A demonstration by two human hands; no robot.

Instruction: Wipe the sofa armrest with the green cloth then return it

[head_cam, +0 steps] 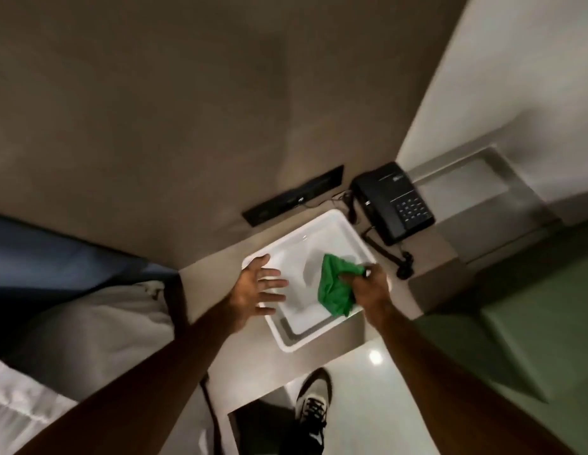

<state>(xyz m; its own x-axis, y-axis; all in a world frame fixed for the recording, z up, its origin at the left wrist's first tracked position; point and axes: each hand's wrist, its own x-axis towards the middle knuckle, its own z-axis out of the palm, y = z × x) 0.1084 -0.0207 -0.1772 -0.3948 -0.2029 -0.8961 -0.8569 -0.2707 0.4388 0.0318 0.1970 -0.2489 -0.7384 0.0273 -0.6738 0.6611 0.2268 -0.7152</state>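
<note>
While the right hand (368, 287) pinches the green cloth (335, 287), bunched beneath its fingertips over the white tray (286, 343), the left hand (256, 284) hovers spread; pickup or return stage cannot be told.

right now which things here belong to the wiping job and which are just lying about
Job: green cloth, gripped by the right hand; white tray under it; left hand, open over the tray.

Lying about: black phone, wall socket strip, bedding.
</note>
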